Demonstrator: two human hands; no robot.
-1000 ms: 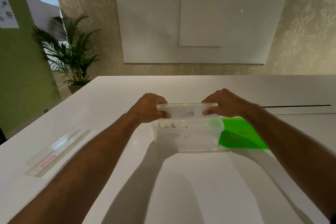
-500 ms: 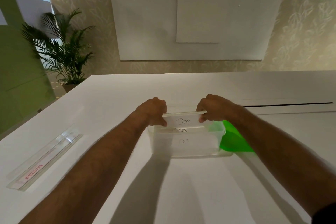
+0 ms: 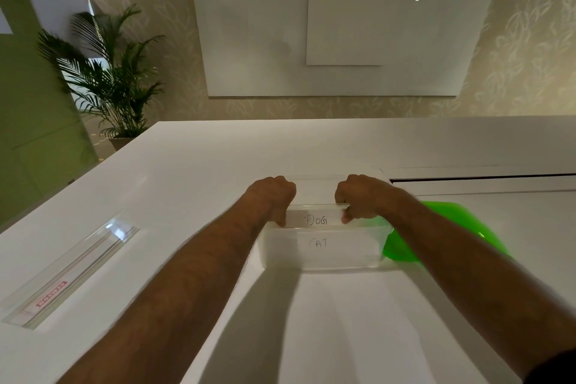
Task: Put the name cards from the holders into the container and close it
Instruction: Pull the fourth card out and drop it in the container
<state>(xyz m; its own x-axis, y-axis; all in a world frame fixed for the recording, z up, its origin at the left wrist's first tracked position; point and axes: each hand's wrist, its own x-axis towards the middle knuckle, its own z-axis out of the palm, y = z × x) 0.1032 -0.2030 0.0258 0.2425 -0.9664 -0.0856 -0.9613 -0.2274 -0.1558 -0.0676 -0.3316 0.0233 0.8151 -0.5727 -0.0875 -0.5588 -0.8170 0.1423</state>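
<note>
A clear plastic container (image 3: 343,260) stands on the white table in front of me. A white card reading DOG (image 3: 314,220) stands upright at the container's rim, its lower edge inside. My left hand (image 3: 271,196) pinches the card's left end and my right hand (image 3: 363,196) pinches its right end, with curled fingers. Below it, inside the container, a card reading CAT (image 3: 318,242) shows through the front wall. The green lid (image 3: 445,227) lies on the table just right of the container, partly hidden by my right forearm.
Clear acrylic holders (image 3: 71,271) with a red label lie flat near the table's left edge. A dark slot (image 3: 483,178) runs across the tabletop at the far right. A potted palm (image 3: 109,81) stands on the floor beyond the table's left corner.
Both hands have drawn closer together and lowered the DOG card towards the container. The card behind it that showed half a second ago is now covered.
</note>
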